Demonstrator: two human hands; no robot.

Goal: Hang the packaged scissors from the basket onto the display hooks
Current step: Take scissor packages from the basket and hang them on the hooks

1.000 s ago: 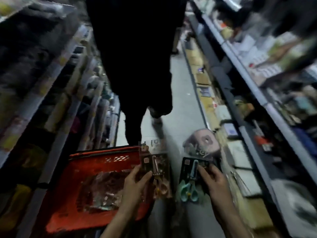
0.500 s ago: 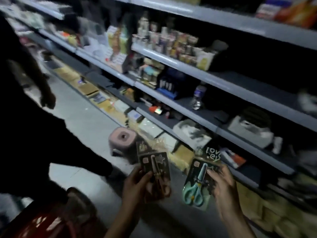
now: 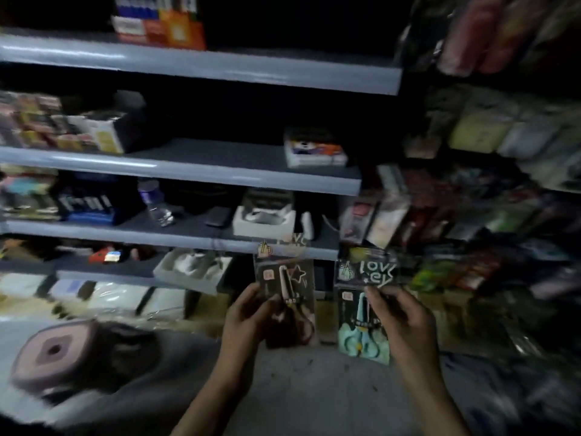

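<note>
I'm mid-carry: left hand (image 3: 251,319) clamped on the dark-carded pink scissors pack (image 3: 290,286), right hand (image 3: 405,325) on the teal scissors pack (image 3: 358,335), before grey metal shelves (image 3: 188,175). Next I need a free hook, perhaps rightward; blur hides it.

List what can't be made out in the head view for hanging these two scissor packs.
- Display hooks: head view, motion blur and dim light smear the hanging goods on the right; no hook can be picked out.
- Basket: outside the frame.
- Pink scissors pack: lower part hidden by left hand; hang hole lost in blur.
- Teal scissors pack: right side covered by right hand; small print unreadable.
</note>
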